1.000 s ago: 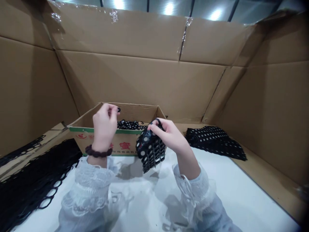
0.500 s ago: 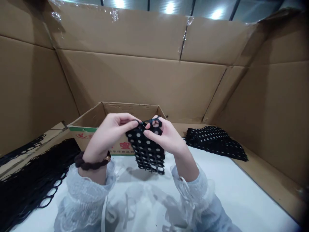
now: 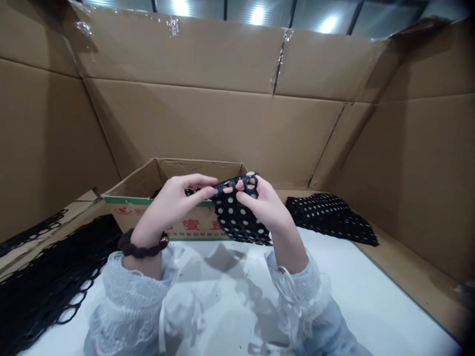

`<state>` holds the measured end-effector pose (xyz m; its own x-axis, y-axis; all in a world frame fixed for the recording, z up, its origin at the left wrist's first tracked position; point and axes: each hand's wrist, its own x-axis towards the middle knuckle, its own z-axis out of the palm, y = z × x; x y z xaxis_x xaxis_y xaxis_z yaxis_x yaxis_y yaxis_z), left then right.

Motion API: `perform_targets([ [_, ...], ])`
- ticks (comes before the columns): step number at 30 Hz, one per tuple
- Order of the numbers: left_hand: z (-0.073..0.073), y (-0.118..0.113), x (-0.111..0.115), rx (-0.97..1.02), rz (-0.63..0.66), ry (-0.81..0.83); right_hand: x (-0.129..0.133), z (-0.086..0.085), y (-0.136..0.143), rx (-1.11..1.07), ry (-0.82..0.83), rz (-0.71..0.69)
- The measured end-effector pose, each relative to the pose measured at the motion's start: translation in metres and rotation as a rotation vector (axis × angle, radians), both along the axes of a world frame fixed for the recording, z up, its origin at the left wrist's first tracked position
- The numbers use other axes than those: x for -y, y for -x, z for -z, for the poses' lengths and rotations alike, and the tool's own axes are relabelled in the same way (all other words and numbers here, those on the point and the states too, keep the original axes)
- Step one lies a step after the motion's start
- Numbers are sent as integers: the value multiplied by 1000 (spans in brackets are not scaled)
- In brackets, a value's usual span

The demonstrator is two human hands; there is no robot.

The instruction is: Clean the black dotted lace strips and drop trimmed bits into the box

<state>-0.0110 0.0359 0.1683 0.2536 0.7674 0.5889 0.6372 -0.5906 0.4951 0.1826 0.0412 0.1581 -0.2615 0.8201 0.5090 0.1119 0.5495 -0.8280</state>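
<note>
A black fabric piece with pale dots and a looped, holed edge [image 3: 241,217] hangs between my hands, in front of an open cardboard box. My left hand [image 3: 181,195] pinches its upper left corner between thumb and fingers. At the upper right edge, my right hand [image 3: 265,200] grips the fabric, with a fingertip showing through one of the holes. The lower part of the piece hangs free above the white tabletop.
Behind my hands stands the open box [image 3: 129,210] with red lettering and dark material inside. Black netted fabric [image 3: 55,277] lies at the left. Dotted black fabric [image 3: 330,217] lies at the back right. Cardboard walls [image 3: 185,118] enclose the white table [image 3: 356,291].
The held fabric has shifted right and slightly up, and its top edge is stretched wider. My right hand has moved a little right. Dark material now shows inside the box.
</note>
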Motion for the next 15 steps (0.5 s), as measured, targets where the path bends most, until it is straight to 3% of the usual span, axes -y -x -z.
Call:
perform_targets([
  [3, -6, -7, 15, -96, 32, -1, -1, 2, 3, -19, 10, 15],
  [8, -2, -13, 13, -259, -173, -173, 2, 2, 8, -5, 28, -21],
  [11, 1, -13, 5, -117, -335, -261, 5, 1, 9, 65, -18, -43],
  [15, 7, -17, -10, 144, -440, -292, 2, 4, 12, 149, -61, -47],
])
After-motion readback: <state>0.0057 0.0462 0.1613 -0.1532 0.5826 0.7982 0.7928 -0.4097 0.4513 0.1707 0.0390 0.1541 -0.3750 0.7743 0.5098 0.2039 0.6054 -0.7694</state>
